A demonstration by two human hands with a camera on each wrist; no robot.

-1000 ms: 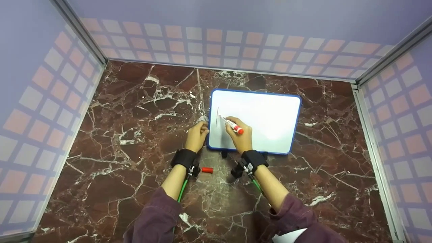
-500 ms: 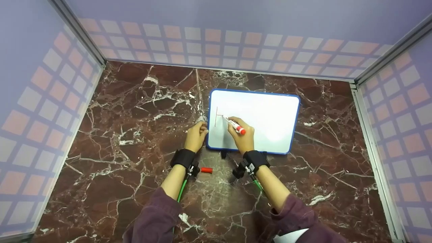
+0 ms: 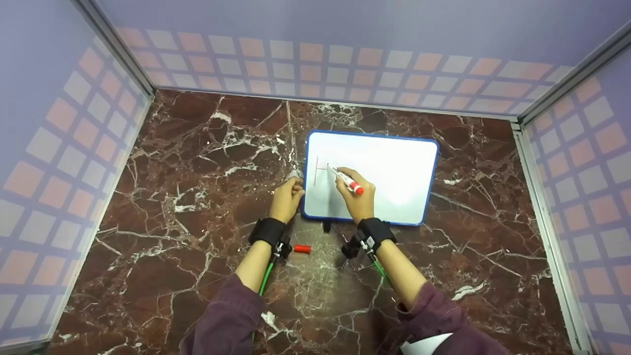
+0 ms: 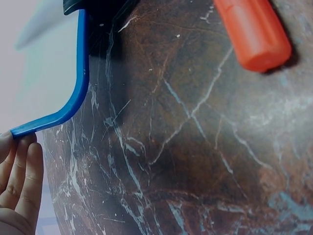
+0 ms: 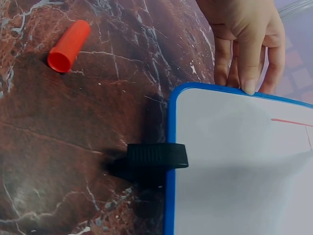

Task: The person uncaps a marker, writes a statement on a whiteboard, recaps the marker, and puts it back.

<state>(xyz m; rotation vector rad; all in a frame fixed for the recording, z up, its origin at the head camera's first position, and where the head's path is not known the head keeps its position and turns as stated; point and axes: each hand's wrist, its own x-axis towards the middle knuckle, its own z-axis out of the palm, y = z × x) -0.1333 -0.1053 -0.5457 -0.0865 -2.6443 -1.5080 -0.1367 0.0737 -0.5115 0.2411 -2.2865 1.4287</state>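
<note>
Between the pinching fingers of the right hand (image 3: 359,195) sits the marker (image 3: 348,182), its contact too small to judge, and should the left hand (image 3: 287,199), gripping the whiteboard (image 3: 389,172) beneath them by its edge, loosen, slippage could skew the red strokes (image 3: 316,172).

A table (image 3: 148,276) is spreading out in polished, dark red-brown marbling, with pale veins and white blotches running across it and a dull patch of light glinting near its middle. It is carrying a blue-framed whiteboard (image 3: 394,167), slightly askew; how much of the underside is touching is staying hidden. A red cap (image 3: 302,249) is lying on its side, apart from the board's near edge.
</note>
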